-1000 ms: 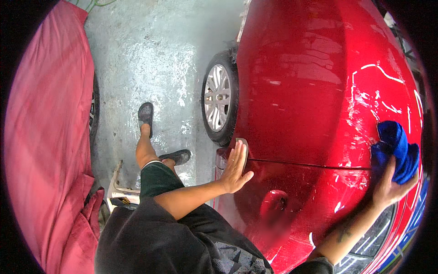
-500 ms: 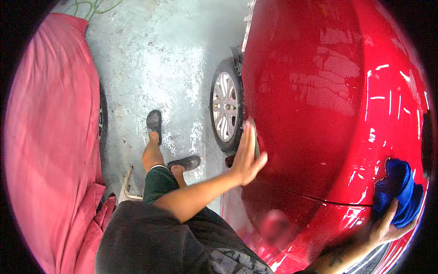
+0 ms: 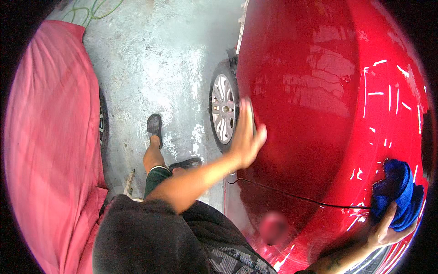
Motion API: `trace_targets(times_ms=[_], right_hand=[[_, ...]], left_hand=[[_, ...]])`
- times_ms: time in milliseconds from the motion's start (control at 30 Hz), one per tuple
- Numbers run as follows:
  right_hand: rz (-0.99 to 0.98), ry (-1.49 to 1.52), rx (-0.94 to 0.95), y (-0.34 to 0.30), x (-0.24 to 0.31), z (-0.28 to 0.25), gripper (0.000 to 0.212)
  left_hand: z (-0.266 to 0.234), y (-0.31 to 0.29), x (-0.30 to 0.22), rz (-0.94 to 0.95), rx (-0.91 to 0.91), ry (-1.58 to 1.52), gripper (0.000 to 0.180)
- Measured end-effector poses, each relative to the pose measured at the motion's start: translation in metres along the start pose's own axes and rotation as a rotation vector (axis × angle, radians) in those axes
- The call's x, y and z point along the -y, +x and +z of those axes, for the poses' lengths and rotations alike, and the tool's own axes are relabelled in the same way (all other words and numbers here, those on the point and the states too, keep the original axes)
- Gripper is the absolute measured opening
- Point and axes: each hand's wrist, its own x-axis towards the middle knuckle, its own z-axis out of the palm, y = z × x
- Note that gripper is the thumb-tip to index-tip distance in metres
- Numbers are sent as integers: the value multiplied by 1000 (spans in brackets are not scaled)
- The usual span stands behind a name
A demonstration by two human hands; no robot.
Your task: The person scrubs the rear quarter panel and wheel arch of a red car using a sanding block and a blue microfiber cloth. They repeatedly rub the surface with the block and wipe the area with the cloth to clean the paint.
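Observation:
My left hand point(image 3: 247, 139) is held edge-on against the side of the red car point(image 3: 296, 132), by the front wheel point(image 3: 223, 108). Its fingers are stretched out and slightly blurred, with the thumb apart. A thin greyish edge shows between palm and panel; I cannot tell whether it is a pad or a reflection. Far to the right, my right hand point(image 3: 385, 233) grips a bunched blue cloth point(image 3: 398, 194) resting on the glossy red bodywork. The thumb lies over the cloth, while most of the fingers are hidden.
At the left stands another vehicle under a pinkish-red cover point(image 3: 52, 137). Between the cars runs a worn grey floor point(image 3: 146, 68), where my feet in dark clogs point(image 3: 155, 125) stand. A pale stand-like piece point(image 3: 130, 185) is beside my leg, and a green hose point(image 3: 93, 11) lies at the far left.
My left hand has slid up and slightly left along the panel, farther along the wheel. The right hand stays on the blue cloth. The whole view has shifted slightly.

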Motion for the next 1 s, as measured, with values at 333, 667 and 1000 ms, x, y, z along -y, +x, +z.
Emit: trace_targets(times_ms=[333,667,1000], right_hand=[[7,-36,15,2,10,2,81],[-59,228,68,9,21,18,78],[-312,89,187,26,2,16,36]], left_hand=[[8,-70,-6,124,91,-39,112],[-2,26,20,54,-79,-13,91],[-40,102,24,207,-61,103,97]])
